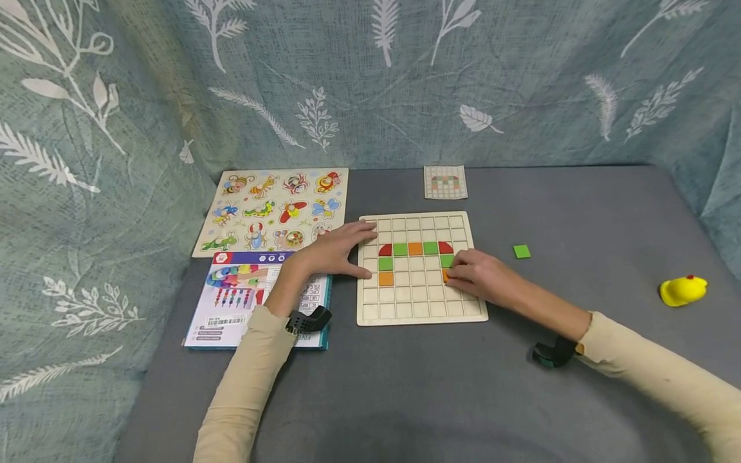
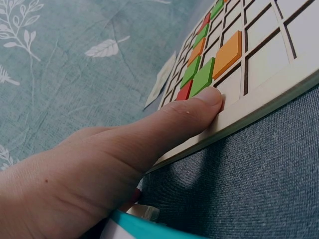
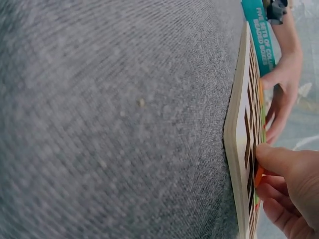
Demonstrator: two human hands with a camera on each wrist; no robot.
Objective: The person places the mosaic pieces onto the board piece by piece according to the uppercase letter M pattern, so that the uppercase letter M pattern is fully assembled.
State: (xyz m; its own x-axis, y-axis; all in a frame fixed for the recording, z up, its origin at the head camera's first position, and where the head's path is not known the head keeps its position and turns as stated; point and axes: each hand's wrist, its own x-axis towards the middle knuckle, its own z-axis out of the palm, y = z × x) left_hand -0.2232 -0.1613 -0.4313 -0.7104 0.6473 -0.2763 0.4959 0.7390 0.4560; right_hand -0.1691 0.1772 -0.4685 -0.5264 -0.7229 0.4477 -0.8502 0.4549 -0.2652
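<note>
A wooden grid board (image 1: pixel 419 313) lies flat on the table, with red, green and orange tiles set in an arch across its cells. At its left edge rests my left hand (image 1: pixel 332 249), thumb and fingers spread on the rim; the left wrist view shows the thumb (image 2: pixel 199 107) on the border beside a green tile (image 2: pixel 203 78). On the right side, my right hand (image 1: pixel 480 275) pinches an orange tile (image 3: pixel 258 176) between thumb and fingers at a cell below a green tile (image 1: pixel 447 260). The fingers partly hide that tile.
A loose green tile (image 1: pixel 521 251) lies right of the board, and a yellow toy duck (image 1: pixel 683 291) farther right. Behind the board is a small pattern card (image 1: pixel 445 182). Leftward are an insect puzzle board (image 1: pixel 272 209) and a bead-set box (image 1: pixel 231 308). Patterned cloth (image 1: pixel 393 83) hangs behind.
</note>
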